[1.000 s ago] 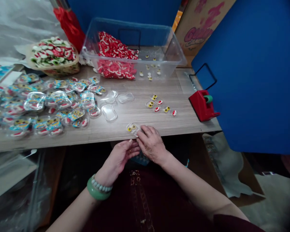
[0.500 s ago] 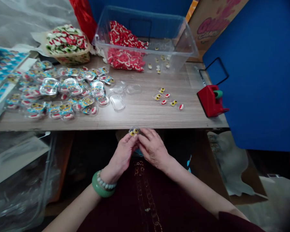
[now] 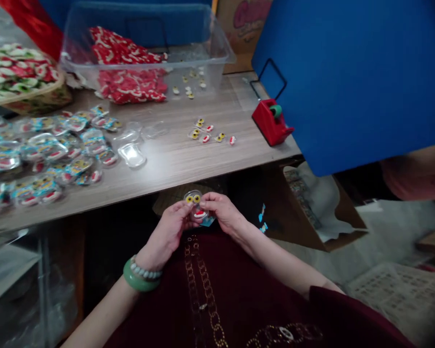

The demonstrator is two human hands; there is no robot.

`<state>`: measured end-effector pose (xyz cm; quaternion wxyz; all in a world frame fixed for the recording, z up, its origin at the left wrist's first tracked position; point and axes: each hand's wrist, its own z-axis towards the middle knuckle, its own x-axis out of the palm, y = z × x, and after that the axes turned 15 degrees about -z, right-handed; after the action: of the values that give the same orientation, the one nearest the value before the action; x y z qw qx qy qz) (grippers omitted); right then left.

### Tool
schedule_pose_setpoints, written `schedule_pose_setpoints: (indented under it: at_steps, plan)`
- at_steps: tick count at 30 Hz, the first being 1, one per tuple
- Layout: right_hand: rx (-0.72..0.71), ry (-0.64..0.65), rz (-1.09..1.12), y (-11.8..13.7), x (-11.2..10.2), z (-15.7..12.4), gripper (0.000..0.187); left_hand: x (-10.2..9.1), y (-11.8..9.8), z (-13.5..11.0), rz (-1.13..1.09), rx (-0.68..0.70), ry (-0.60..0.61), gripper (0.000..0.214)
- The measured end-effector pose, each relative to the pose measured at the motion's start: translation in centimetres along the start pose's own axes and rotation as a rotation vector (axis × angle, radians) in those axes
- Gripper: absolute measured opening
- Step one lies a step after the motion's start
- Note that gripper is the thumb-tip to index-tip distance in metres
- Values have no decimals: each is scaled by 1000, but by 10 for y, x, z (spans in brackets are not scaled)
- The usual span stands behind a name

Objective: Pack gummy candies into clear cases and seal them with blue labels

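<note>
My left hand (image 3: 166,231) and my right hand (image 3: 224,212) hold a small transparent plastic pack (image 3: 195,205) between their fingertips, just past the table's front edge and above my lap. Yellow candy eyes and a red-and-white candy mouth show inside it. A blue printed card (image 3: 207,221) sticks out below the pack, partly hidden by my fingers. Several loose candy eyes and mouths (image 3: 210,134) lie on the wooden table (image 3: 166,164), beyond my hands. Transparent plastic shells (image 3: 131,155) sit nearer my hands, beside a heap of finished packs (image 3: 47,162).
A transparent tub (image 3: 145,53) holds red-and-white gummy mouths and yellow eyes. A tray of gummy candy (image 3: 20,75) stands at the far left. A red tape dispenser (image 3: 270,122) sits at the table's right edge, beside a blue board (image 3: 348,72).
My hands have lifted the pack from the table edge to above my lap. The candy mouth now shows inside it. The whole scene has shifted up and left as my head turned.
</note>
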<state>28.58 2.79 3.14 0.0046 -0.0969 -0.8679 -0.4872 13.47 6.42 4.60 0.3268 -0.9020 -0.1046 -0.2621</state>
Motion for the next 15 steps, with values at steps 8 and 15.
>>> schedule_pose_setpoints:
  at_steps: [8,15]
  plan:
    - [-7,-240,279,-24,-6,-14,16,23,26,13,41,-58,-56,16]
    - [-61,-263,-207,-35,-94,-27,12,36,32,25,191,-21,-169,8]
